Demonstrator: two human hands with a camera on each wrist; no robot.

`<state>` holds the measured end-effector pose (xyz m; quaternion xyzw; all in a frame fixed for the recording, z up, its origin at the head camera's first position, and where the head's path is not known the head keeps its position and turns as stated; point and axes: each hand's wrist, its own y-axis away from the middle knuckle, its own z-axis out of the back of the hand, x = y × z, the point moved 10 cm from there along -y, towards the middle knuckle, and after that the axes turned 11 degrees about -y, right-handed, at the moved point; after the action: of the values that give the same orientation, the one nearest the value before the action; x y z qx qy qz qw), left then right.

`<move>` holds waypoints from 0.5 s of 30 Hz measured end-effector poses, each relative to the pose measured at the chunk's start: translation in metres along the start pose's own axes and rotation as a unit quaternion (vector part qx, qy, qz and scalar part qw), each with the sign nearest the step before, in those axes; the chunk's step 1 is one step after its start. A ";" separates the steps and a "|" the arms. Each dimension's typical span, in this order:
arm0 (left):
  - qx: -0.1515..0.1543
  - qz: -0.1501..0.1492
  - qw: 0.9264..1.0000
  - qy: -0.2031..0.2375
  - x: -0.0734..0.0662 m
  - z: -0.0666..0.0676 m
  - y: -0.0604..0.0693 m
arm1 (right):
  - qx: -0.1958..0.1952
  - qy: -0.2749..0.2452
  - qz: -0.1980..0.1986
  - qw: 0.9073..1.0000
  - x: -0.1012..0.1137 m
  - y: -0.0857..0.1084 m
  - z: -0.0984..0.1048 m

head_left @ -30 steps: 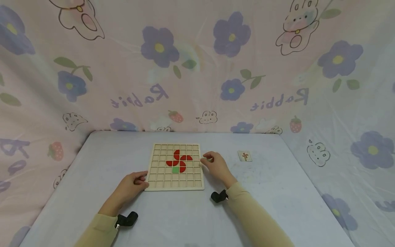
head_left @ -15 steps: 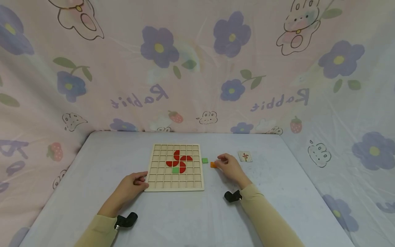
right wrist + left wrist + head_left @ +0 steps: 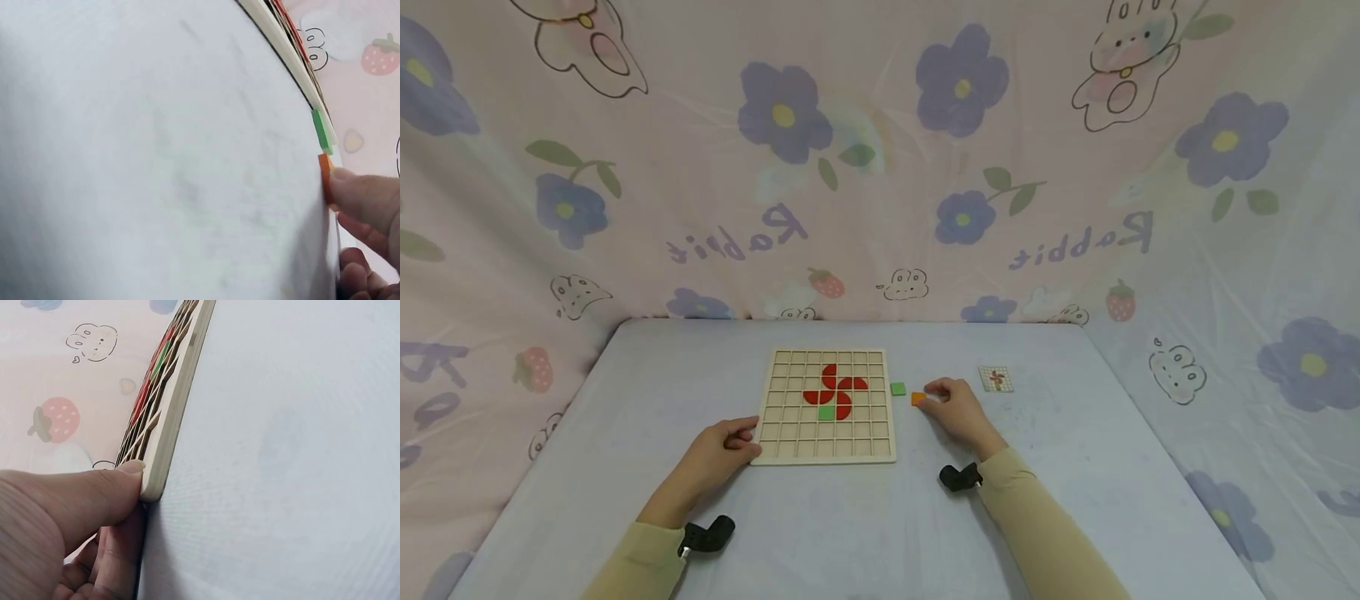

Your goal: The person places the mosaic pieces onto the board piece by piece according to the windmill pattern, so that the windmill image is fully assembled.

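Observation:
My left hand [image 3: 718,454] grips the left edge of a wooden grid board [image 3: 790,450] near its front corner; in the left wrist view the thumb [image 3: 100,494] lies against the pale rim [image 3: 165,450]. Several red rounded pieces [image 3: 830,377] form a pinwheel in the grid, with a green square [image 3: 827,412] below them. On the table to the right of the board, my right hand [image 3: 958,414] pinches an orange tile [image 3: 917,399]. In the right wrist view the thumb [image 3: 362,194] presses on the orange tile [image 3: 325,178]; the index finger is partly hidden.
A loose green tile [image 3: 898,389] lies between the board's right edge and the orange tile. Farther right is a small card [image 3: 996,379] printed with a grid and a pinwheel picture. A patterned cloth [image 3: 880,167] hangs around the white table [image 3: 820,533].
The right hand has moved right, from the board's right edge to the orange tile, and now holds it. The loose green tile has come into view. The left hand has stayed put.

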<state>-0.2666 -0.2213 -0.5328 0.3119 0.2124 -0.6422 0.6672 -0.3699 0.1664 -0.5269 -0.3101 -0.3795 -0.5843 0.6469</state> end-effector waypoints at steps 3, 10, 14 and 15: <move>-0.001 -0.001 1.000 -0.001 0.000 0.000 -0.001 | -0.005 0.008 0.013 1.000 0.003 0.000 -0.002; -0.001 -0.001 1.000 -0.001 -0.001 0.000 0.001 | -0.009 0.027 0.017 0.999 0.007 0.001 -0.004; -0.001 -0.001 1.000 -0.002 -0.002 0.001 0.002 | -0.010 0.044 0.012 0.999 0.009 0.003 -0.005; 0.000 -0.002 1.000 -0.001 -0.002 0.001 0.002 | -0.010 0.046 0.008 0.999 0.010 0.003 -0.006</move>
<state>-0.2647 -0.2203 -0.5306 0.3104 0.2122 -0.6438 0.6664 -0.3657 0.1570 -0.5216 -0.2924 -0.3405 -0.5965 0.6654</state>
